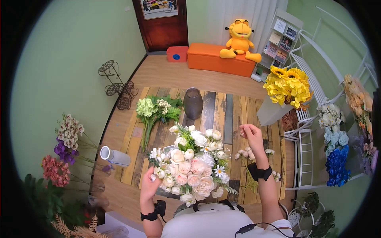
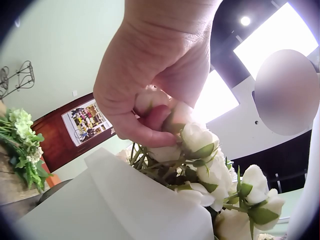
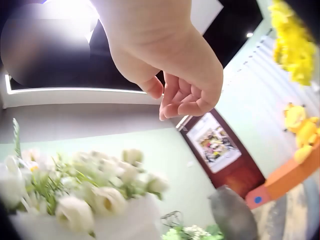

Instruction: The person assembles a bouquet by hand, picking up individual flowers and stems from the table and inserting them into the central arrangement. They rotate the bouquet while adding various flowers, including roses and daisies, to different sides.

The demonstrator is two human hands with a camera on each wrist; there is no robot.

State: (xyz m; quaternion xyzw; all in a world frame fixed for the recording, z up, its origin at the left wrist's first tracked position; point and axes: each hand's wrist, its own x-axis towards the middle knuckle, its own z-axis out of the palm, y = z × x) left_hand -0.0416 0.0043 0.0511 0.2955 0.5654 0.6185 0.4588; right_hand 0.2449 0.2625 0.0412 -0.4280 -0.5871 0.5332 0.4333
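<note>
A full arrangement of cream, blush and white flowers (image 1: 192, 168) stands in a white vase (image 2: 135, 200) at the near side of the table. My left hand (image 1: 149, 186) reaches into its left edge. Seen from the left wrist, the thumb and fingers are curled around a pale blossom (image 2: 151, 101) just above the vase rim, beside white rosebuds (image 2: 200, 140). To the right of the arrangement my right hand (image 1: 254, 139) is raised over the table, its fingers loosely curled with nothing between them. Mostly hidden from above, the vase sits beneath the blooms.
A dark glass vase (image 1: 193, 104) and green-and-white stems (image 1: 152, 110) are at the table's far side. Loose pale flowers (image 1: 246, 153) lie under the right arm. Yellow flowers (image 1: 287, 87) fill a tall vase (image 1: 272, 111) at right; a white container (image 1: 115, 156) is at left.
</note>
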